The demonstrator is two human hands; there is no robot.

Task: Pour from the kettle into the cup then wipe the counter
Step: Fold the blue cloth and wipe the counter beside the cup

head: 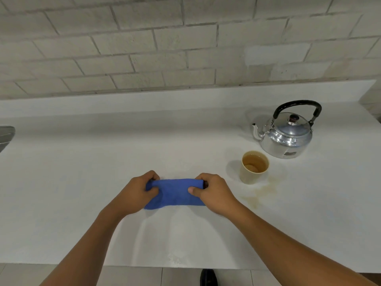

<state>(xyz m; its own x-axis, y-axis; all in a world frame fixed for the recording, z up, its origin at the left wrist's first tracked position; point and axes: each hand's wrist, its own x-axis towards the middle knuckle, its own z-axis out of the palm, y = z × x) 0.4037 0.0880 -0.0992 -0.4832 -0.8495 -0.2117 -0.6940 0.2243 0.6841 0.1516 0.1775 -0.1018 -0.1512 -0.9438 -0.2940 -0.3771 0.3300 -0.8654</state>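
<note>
Brick wall (144, 48), pale grey, fills the upper third of the frame. Below it the white surface (82, 162) spans the whole middle band, with a low raised lip along the wall; its near edge runs across the bottom of the frame, tiled floor (134, 275) beyond it. Two bare forearms come up from the lower corners and meet at centre. Metal kettle (285, 135) stands upright at centre right, black handle raised over the lid, spout pointing toward frame left, nothing in front of it. Blue cloth (175, 193), folded into a flat band, lies on the surface at centre frame, well apart from the kettle. Left hand (136, 195) closes its grip on the cloth's left end, thumb on top, fingers curled over the far edge; right hand (212, 193) pinches the right end the same way. Both hands hide the cloth's ends. Paper cup (254, 167) stands upright just below and left of the kettle, near but not touching, holding brownish liquid. Brown spill (257, 195) stains the surface from the cup's base down toward lower right, between cup and right forearm, uncovered. Grey metallic edge (6, 137) at far left, cut off by frame; cannot identify. Dark shoe tip (208, 277) on the floor at bottom centre.
</note>
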